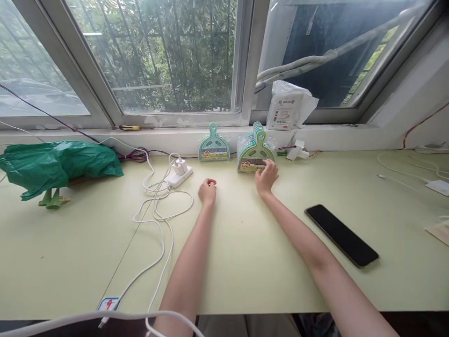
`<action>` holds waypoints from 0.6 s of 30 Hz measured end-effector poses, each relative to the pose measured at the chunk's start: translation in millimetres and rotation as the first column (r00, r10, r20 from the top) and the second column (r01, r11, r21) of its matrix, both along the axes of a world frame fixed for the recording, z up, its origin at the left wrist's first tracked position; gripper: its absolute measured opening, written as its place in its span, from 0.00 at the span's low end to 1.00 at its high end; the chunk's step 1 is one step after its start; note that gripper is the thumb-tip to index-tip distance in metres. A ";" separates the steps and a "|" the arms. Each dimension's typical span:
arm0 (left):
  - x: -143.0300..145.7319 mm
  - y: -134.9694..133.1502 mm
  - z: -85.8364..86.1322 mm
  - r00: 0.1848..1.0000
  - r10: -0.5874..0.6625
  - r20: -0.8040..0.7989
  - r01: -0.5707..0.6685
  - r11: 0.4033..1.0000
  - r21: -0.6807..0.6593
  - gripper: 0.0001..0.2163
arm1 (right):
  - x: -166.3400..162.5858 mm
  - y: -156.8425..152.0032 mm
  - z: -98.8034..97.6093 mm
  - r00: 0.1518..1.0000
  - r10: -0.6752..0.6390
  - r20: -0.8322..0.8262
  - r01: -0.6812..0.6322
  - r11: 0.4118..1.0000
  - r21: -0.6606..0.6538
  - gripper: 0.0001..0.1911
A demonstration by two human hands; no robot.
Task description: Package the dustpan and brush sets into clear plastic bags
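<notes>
A stack of mini dustpan and brush sets (260,149) in clear plastic leans against the wall below the window, with a green one in front and blue and pink edges behind. My right hand (267,178) is at the lower right of that front green set, fingers bent against its card and bottom edge. To the left, one light blue dustpan and brush set (213,145) stands apart against the wall. My left hand (207,191) rests on the table below it, fingers curled in and nothing seen in them.
Left of my left hand, white cables (163,217) run from a power strip (180,177). A black phone (342,235) lies beside my right forearm. A green plastic bag (63,164) sits far left. On the sill are a white package (289,107) and a yellow-black cutter (129,128).
</notes>
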State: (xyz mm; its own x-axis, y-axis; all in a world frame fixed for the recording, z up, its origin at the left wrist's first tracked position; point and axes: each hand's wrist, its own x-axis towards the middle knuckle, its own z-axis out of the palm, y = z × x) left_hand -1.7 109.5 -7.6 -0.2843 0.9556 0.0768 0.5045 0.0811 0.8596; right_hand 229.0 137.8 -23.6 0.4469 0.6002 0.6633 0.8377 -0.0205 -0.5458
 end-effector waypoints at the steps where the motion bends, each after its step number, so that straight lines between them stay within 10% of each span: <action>1: 0.4 0.4 -0.6 1.000 -0.017 -0.005 0.017 1.000 0.004 0.10 | 16.0 2.3 -3.4 0.995 -0.027 -0.091 0.027 1.000 -0.004 0.23; 6: 0.3 0.6 -1.5 0.999 -0.044 -0.019 0.044 0.999 0.010 0.10 | 61.2 17.3 -21.0 0.890 0.031 -0.455 -0.061 0.997 -0.052 0.23; 18: -1.9 0.2 0.5 0.996 -0.088 -0.030 0.087 0.996 -0.014 0.10 | 63.9 20.3 -25.8 0.896 0.049 -0.441 -0.098 0.991 -0.089 0.19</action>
